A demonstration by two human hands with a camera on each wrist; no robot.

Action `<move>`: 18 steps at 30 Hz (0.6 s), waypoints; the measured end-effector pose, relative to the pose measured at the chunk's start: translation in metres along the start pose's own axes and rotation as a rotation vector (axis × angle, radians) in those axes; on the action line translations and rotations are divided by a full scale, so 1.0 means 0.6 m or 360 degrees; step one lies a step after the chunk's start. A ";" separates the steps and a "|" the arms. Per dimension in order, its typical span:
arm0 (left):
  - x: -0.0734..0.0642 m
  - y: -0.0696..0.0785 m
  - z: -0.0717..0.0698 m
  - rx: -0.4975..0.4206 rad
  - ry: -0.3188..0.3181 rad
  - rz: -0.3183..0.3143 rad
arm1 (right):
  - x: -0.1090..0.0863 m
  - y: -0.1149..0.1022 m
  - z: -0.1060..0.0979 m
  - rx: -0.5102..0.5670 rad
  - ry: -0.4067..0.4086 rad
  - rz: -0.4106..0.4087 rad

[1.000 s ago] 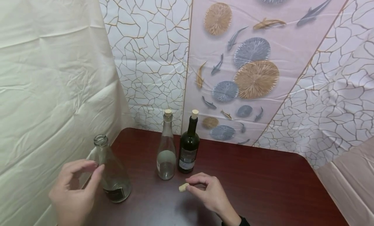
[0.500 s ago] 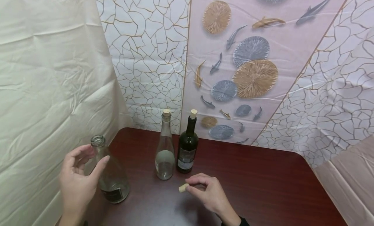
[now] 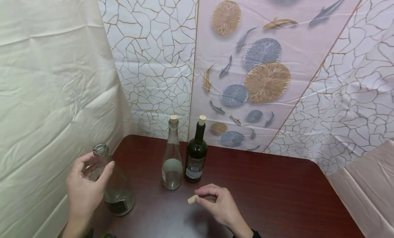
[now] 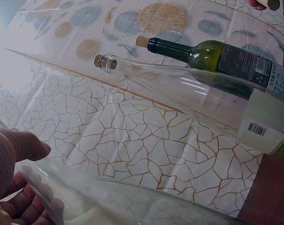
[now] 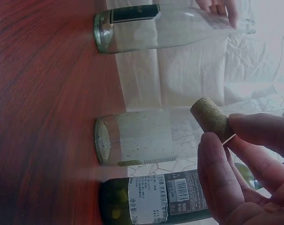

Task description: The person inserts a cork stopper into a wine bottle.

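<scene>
An uncorked clear glass bottle [image 3: 118, 190] with a dark label stands at the table's left. My left hand [image 3: 87, 185] has its fingers curled round the neck, just below the rim, with the thumb on the near side; finger pads show through the glass in the left wrist view. To the right, low over the table, my right hand [image 3: 217, 203] pinches a cork [image 5: 210, 117] between thumb and fingers. Two corked bottles stand upright between and beyond the hands: a clear one [image 3: 172, 169] and a dark green wine bottle [image 3: 196, 157], close side by side.
The dark red-brown table [image 3: 277, 193] extends to the right of the bottles. A cream cloth [image 3: 61, 94] hangs close beside the left bottle. Behind the table hangs a patterned cloth [image 3: 154, 67]. Something small and dark [image 3: 108, 235] shows at the bottom edge.
My left hand has gone from a near-pinch in front of the left bottle to curling round its neck. The right hand still pinches the cork, almost unmoved. The head view has shifted slightly.
</scene>
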State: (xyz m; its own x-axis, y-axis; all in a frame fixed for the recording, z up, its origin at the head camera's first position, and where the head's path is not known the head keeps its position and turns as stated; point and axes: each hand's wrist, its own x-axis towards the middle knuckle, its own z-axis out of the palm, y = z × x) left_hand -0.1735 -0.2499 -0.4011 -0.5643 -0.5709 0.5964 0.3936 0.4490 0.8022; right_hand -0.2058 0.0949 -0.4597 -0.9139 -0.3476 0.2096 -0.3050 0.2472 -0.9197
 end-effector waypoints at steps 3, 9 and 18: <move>-0.001 -0.004 0.000 0.0000 0.0001 0.0012 | 0.000 0.001 0.000 -0.0017 -0.0006 0.0008; 0.000 -0.003 0.000 0.0029 0.0021 0.0011 | 0.000 0.002 0.001 -0.0030 -0.0015 0.0025; -0.003 0.002 -0.005 0.0166 0.0007 -0.0039 | -0.002 0.001 0.004 -0.0056 -0.0011 0.0036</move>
State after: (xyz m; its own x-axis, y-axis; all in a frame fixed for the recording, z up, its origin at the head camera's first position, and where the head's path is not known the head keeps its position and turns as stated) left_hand -0.1696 -0.2505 -0.4011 -0.5692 -0.5856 0.5772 0.3019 0.5041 0.8092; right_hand -0.2044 0.0930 -0.4614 -0.9189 -0.3478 0.1862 -0.2933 0.2869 -0.9119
